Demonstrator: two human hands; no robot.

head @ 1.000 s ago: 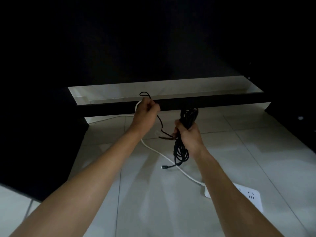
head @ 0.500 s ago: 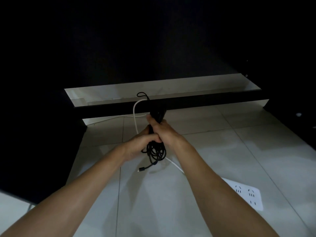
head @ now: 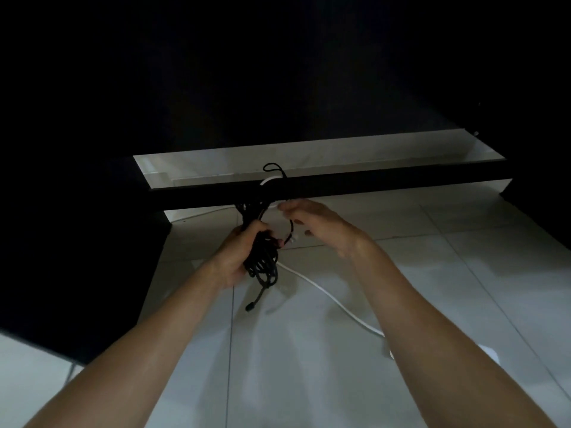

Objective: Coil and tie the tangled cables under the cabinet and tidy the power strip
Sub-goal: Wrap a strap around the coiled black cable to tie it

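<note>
My left hand (head: 239, 253) is closed around a coiled black cable bundle (head: 262, 267), held upright above the floor tiles. Its plug end (head: 249, 307) dangles below the coil. My right hand (head: 321, 225) is just right of the bundle, fingers spread, with a thin black strand and a small white tie piece (head: 290, 239) hanging between the two hands; whether it pinches the strand is unclear. A white power cord (head: 324, 295) runs across the floor towards the power strip (head: 491, 353), which my right forearm mostly hides.
A dark cabinet bar (head: 370, 183) crosses the view behind my hands, with a lit white ledge (head: 340, 152) beyond it. A small black cable loop (head: 273, 168) sticks up over the bar. A dark cabinet side (head: 77, 257) stands at the left. Pale floor tiles (head: 463, 273) spread to the right.
The black bundle passed from my right hand to my left hand. My right hand let go and moved right, opening its fingers. The view shifted so the power strip is now behind my forearm.
</note>
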